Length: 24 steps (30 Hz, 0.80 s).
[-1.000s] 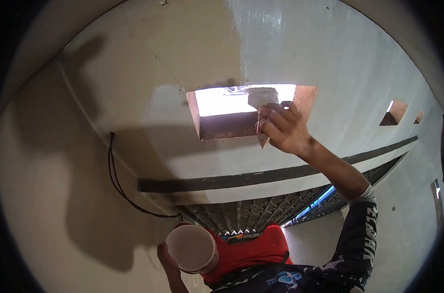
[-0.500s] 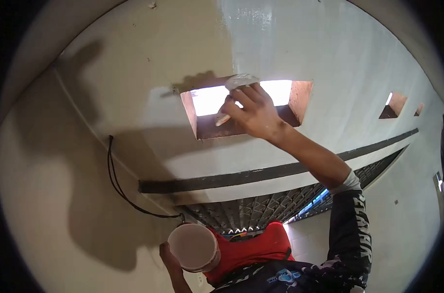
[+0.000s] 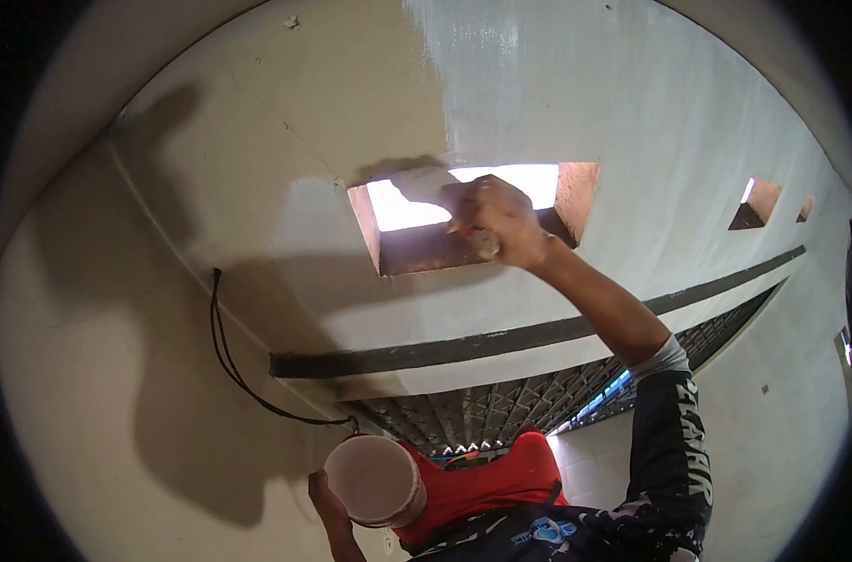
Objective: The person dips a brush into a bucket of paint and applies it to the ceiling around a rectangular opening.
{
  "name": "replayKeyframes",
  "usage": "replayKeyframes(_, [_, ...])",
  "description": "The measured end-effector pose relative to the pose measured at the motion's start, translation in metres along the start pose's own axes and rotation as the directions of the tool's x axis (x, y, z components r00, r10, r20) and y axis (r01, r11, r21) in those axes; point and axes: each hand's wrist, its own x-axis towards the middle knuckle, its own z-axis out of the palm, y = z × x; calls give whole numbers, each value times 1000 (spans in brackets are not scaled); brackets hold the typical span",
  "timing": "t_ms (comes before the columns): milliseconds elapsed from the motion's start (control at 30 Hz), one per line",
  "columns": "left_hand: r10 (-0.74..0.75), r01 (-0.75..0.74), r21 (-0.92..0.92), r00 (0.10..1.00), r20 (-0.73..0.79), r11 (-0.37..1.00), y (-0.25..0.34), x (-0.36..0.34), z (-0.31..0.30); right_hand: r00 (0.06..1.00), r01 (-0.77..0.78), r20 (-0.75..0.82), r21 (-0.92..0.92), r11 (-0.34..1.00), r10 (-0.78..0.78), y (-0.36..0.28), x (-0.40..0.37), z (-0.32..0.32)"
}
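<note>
A wide paintbrush [image 3: 424, 184], its head coated whitish, is gripped in my right hand [image 3: 506, 221]. The brush head points left and overlaps the top edge of a small wall opening [image 3: 577, 199], through which bright light comes. The handle end sticks out below my fingers. Low in the view, my left hand [image 3: 328, 504] holds a pale bucket [image 3: 409, 506] by its side, with the fingers mostly hidden behind it. The bucket's mouth faces me, and its inside looks whitish. Around the opening, the wall [image 3: 529, 103] has wet-looking white paint on the right and bare beige on the left.
A dark ledge [image 3: 426, 347] crosses the wall below the opening, above a dark lattice grille [image 3: 482, 412]. Black cable [image 3: 222, 342] hangs from the wall at left and runs near the bucket. Smaller openings [image 3: 755, 203] sit farther right. My red trousers [image 3: 501, 478] show below.
My right hand has turned, and the brush head has swung left and slightly down along the opening's top edge. The bucket stays in my left hand, almost unmoved.
</note>
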Motion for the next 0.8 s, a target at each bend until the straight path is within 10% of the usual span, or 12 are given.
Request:
replayKeyframes(233, [59, -62, 65, 997, 59, 996, -14, 6, -7, 967, -250, 30, -111, 962, 255, 2, -31, -45])
replayKeyframes(300, [40, -44, 68, 998, 54, 997, -8, 4, -6, 942, -310, -181, -161, 937, 281, -5, -24, -52])
replayKeyframes(500, [41, -42, 30, 999, 34, 999, 15, -9, 10, 984, -14, -168, -442, 897, -67, -4, 28, -65])
replayKeyframes(700, [57, -60, 107, 998, 28, 992, 18, -13, 7, 979, 130, 199, -404, 905, -51, -3, -28, -19])
replayKeyframes(800, [26, -27, 58, 999, 19, 998, 16, -11, 3, 998, 41, 55, -336, 941, -24, -21, -25, -9])
